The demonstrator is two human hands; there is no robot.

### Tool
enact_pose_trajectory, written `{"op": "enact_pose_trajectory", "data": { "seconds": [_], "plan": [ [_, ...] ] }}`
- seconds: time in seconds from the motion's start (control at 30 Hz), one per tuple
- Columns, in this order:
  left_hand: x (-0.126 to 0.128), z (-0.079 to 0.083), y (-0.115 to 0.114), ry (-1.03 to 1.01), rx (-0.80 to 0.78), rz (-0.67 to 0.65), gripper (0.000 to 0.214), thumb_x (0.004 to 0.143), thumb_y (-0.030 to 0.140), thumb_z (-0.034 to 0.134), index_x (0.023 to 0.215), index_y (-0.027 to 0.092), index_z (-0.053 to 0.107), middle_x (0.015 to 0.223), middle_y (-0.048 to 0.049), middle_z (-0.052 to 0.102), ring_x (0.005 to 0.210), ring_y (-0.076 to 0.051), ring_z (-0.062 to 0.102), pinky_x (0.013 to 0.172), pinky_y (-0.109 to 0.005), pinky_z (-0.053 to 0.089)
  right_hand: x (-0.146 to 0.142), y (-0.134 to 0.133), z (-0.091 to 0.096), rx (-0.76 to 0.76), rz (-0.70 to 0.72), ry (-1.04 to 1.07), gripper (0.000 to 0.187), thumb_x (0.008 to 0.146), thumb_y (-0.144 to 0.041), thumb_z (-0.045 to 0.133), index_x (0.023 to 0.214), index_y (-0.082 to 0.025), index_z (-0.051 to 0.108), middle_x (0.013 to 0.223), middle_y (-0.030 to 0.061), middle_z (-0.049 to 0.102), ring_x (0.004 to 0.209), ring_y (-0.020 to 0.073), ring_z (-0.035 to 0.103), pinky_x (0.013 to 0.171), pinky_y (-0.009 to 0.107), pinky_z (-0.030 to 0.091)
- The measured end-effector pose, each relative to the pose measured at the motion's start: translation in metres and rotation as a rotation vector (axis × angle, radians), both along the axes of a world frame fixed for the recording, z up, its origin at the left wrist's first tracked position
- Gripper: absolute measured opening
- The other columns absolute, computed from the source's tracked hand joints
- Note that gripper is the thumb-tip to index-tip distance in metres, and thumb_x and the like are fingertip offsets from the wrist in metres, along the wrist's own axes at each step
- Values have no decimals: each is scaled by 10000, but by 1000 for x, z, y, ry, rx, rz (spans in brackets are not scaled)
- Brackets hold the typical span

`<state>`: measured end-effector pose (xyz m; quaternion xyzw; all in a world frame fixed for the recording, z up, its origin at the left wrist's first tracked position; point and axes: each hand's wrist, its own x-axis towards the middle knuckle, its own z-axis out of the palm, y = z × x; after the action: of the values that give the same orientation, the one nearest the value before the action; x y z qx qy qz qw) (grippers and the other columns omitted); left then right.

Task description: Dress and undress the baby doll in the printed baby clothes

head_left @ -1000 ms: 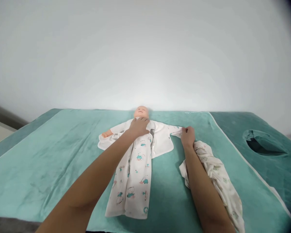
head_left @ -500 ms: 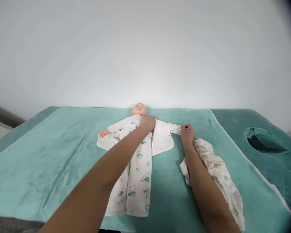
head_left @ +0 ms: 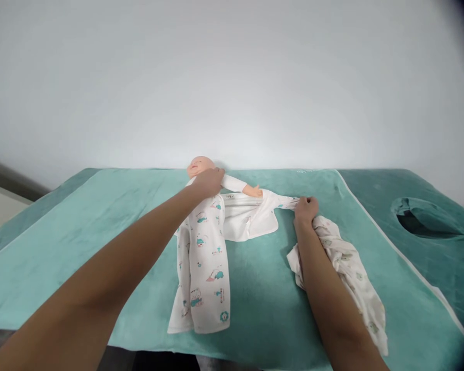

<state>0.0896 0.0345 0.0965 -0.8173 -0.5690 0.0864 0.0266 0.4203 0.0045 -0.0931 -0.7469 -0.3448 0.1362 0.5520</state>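
A baby doll (head_left: 199, 166) lies turned onto its side on a teal towel (head_left: 100, 232), dressed in a white printed sleepsuit (head_left: 203, 263). My left hand (head_left: 208, 182) grips the doll at its shoulder, just below the head. One doll arm (head_left: 242, 186) sticks out to the right, bare of the white jacket (head_left: 251, 214) that spreads beside it. My right hand (head_left: 305, 210) is closed on the jacket's sleeve end, pulling it taut to the right.
A crumpled printed cloth (head_left: 348, 268) lies under my right forearm. The towel covers a darker teal massage bed (head_left: 441, 278) with a face hole (head_left: 427, 222) at the right. A plain white wall stands right behind the bed.
My left hand has rolled the doll from its back onto its side, toward the left. The doll's arm has come out of the jacket sleeve, which my right hand still holds.
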Motion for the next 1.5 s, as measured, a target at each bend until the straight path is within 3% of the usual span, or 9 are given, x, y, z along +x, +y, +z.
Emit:
{"op": "enact_pose_trajectory", "data": {
  "seconds": [0.13, 0.33, 0.5, 0.67, 0.77, 0.9, 1.07, 1.3, 1.5],
  "plan": [
    [-4, -17, 7, -44, 53, -23, 388, 967, 356, 570, 1234, 76, 537, 1226, -180, 618, 1044, -253, 622, 871, -327, 461, -4, -3, 6, -17, -51, 46, 153, 794, -238, 451, 655, -262, 392, 628, -35, 452, 648, 176, 415, 645, 302, 355],
    [33, -55, -3, -54, 61, -33, 360, 933, 294, 606, 1238, 104, 577, 1251, -187, 623, 1169, -296, 574, 987, -404, 408, -24, -10, 21, 16, 169, 9, 277, 816, -470, 586, 693, -224, 555, 699, 2, 581, 711, 194, 517, 715, 319, 408],
    [47, -47, -28, -94, 39, -49, 349, 952, 310, 554, 1254, 138, 594, 1311, -174, 626, 1267, -323, 540, 1064, -455, 383, -30, -22, 31, 207, 254, -181, 311, 873, -497, 538, 865, -202, 635, 948, 74, 631, 908, 227, 573, 889, 395, 460],
    [-13, -31, -49, -514, 55, -88, 428, 955, 342, 513, 1357, 196, 530, 1407, -103, 580, 1331, -264, 511, 1115, -388, 392, -61, -53, 60, 367, 475, -108, 262, 902, -453, 559, 960, -211, 642, 991, 76, 648, 946, 218, 598, 911, 412, 491],
    [-61, -44, -55, -799, 71, 48, 401, 885, 434, 601, 1221, 215, 586, 1299, -90, 619, 1258, -272, 552, 1096, -406, 422, -102, -66, 75, 333, 654, -47, 290, 871, -516, 605, 917, -233, 650, 925, 41, 675, 878, 204, 632, 817, 380, 531],
    [-109, -67, -59, -1020, -88, 222, 604, 763, 545, 728, 1231, 217, 533, 1350, -112, 560, 1264, -273, 539, 1027, -387, 473, -164, -56, 77, 187, 969, 81, 379, 812, -554, 670, 1055, -266, 637, 1159, 58, 658, 1091, 228, 606, 917, 393, 512],
    [-133, -80, -61, -982, -358, 209, 795, 653, 613, 804, 1277, 221, 506, 1331, -102, 559, 1163, -262, 570, 901, -346, 501, -211, -23, 64, 86, 823, -26, 415, 742, -564, 720, 940, -216, 614, 1037, 61, 592, 985, 215, 546, 925, 376, 461],
    [-126, -68, -83, -769, -37, -67, 391, 859, 564, 588, 728, 197, 556, 850, -53, 612, 931, -233, 559, 862, -350, 431, -193, -38, 65, -48, 920, -94, 536, 820, -675, 598, 608, -225, 397, 645, -28, 398, 716, 153, 402, 668, 282, 356],
    [-149, -65, -117, -757, -253, -98, 437, 739, 626, 689, 801, 206, 587, 903, -24, 612, 847, -220, 580, 722, -310, 420, -170, -83, 76, -176, 1120, -66, 552, 748, -724, 640, 633, -209, 479, 637, -46, 398, 624, 125, 380, 588, 259, 317]
  ]
}}
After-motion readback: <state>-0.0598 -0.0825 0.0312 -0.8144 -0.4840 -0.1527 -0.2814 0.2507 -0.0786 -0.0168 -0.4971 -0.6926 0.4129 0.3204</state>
